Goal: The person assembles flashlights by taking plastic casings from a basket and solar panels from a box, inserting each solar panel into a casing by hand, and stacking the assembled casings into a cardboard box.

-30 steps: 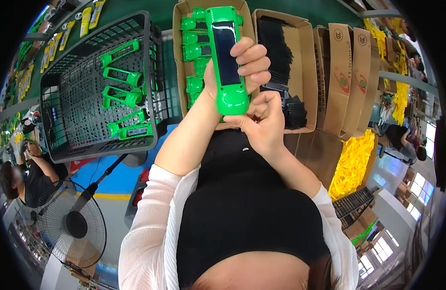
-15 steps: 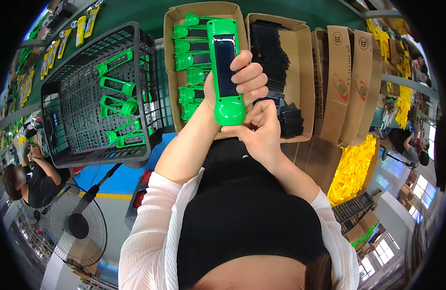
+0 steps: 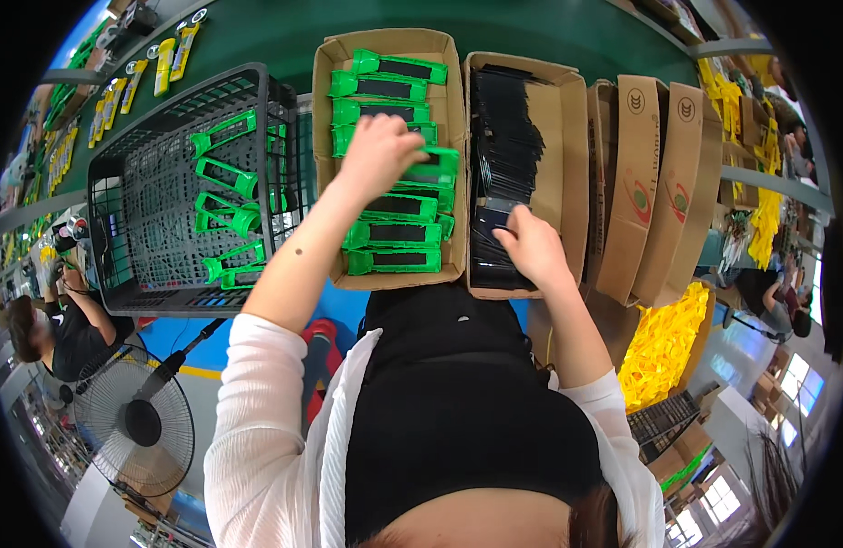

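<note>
My left hand (image 3: 377,157) reaches into a cardboard box (image 3: 323,128) with its fingers curled over a bright green flashlight-shaped housing (image 3: 444,164), which looks slightly blurred. Several more green housings with dark panels (image 3: 398,235) lie in rows around it. In the neighbouring cardboard box (image 3: 560,137), my right hand (image 3: 537,248) pinches at the stack of flat, glossy black panels (image 3: 508,137), thumb and forefinger together at a panel's edge. Exactly how much the right fingers hold is partly hidden.
A black plastic crate (image 3: 188,306) with several green housings stands left. Folded cardboard cartons (image 3: 668,192) flank the right box. Yellow parts (image 3: 668,347) fill a container at lower right. A fan (image 3: 138,422) and another person (image 3: 70,338) are at left.
The green housing held up in front of me is now down in the left box with my left hand. My right hand has left it and moved right to the black panels.
</note>
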### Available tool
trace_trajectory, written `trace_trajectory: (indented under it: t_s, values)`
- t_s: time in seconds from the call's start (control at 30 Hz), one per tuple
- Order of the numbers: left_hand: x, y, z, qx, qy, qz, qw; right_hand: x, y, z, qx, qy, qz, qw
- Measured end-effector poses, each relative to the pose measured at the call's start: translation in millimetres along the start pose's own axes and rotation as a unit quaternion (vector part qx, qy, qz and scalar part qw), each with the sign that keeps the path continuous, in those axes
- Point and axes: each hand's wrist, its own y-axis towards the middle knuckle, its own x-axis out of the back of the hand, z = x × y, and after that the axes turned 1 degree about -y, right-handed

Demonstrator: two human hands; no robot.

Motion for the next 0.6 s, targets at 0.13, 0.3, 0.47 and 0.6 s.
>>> trace_trajectory:
  t_s: [0.13,0.3,0.47,0.6]
  values:
    - [-15.4,-15.2,33.4,0.077,0.112,-0.005,0.991,-24.3,3.1,-33.6,-0.034,0.026,-0.055,0.998]
    - [-30.0,-26.2,26.5,0.147,0.038,0.069,0.986,-66.8,7.1,-44.8,-0.047,-0.001,-0.086,0.995]
    - [54.0,-33.6,89.3,0.054,-0.022,-0.45,0.891,-71.0,18.5,-64.5,-0.062,0.042,-0.051,0.996]
    - [70.1,-86.4,200.9,0.275,0.185,-0.369,0.868,-77.4,16.0,-69.6,-0.067,0.026,-0.069,0.995]
